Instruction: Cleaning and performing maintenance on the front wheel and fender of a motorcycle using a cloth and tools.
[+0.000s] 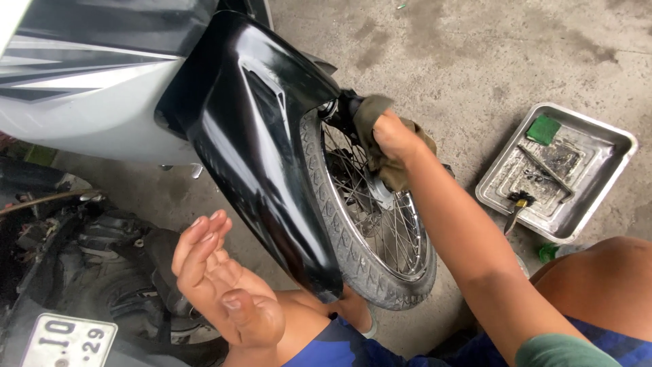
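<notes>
The right hand (pixel 394 136) is gripping a rag (pixel 380 146) against the wheel (pixel 370 217) hub; the left hand (pixel 221 282) is hanging open, empty, beside the black fender (pixel 265 156).

Our right hand (pixel 394 136) sits just above the middle of the frame, closed into a fist, knuckles toward us, its grip tight around a bunched olive rag (pixel 380 146). The right forearm runs from the lower right corner up and leftward to that hand, nearly straight, the wrist only slightly bent. Our left hand (pixel 221 282) hangs free in the lower left of the frame, open and holding nothing, palm turned toward the centre, fingers (pixel 197 238) loosely together and pointing up, thumb (pixel 234 302) low and nearest to us. Both knees show bare at the bottom and right edge.
</notes>
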